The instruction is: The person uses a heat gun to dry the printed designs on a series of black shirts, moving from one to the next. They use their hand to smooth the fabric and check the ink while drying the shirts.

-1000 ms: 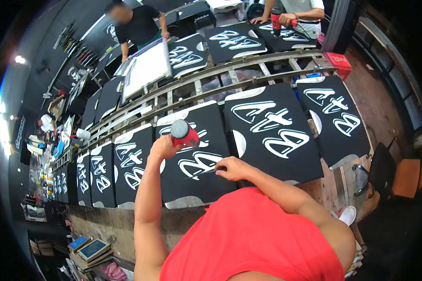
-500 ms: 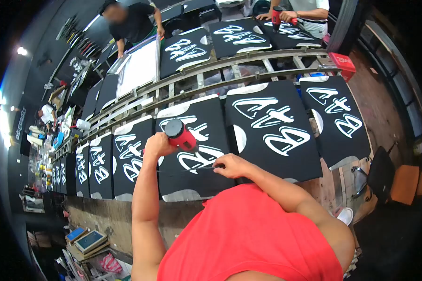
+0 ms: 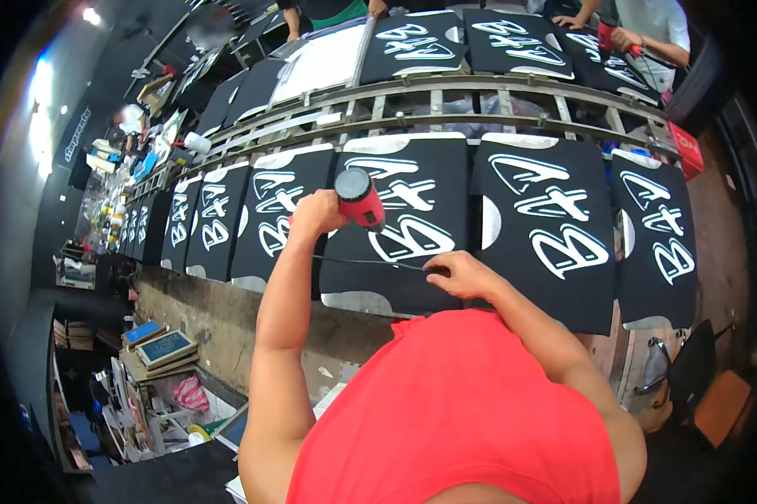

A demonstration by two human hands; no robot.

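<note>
My left hand [image 3: 321, 210] is wrapped round the handle of a red heat gun [image 3: 363, 203] with a dark round back end. Its nozzle points down over a black fabric piece [image 3: 353, 244] printed with white lettering. A thin black cord [image 3: 366, 262] stretches across that piece to my right hand [image 3: 461, 275], whose fingers are closed on it. Beside my right hand, another black printed piece [image 3: 584, 202] lies flat. Silvery bare patches of the boards show at the edges of the fabric.
A metal ladder-like rail [image 3: 433, 102] runs behind the row. Beyond it are more printed pieces, a white framed screen [image 3: 324, 63], and co-workers, one holding a red heat gun [image 3: 607, 37]. A red box [image 3: 686, 151] sits at the rail's right end; a chair [image 3: 689, 370] stands lower right.
The view has shifted, so the boards appear higher and further right. My hands still hold the heat gun and cord over the same piece. The cord shows more clearly.
</note>
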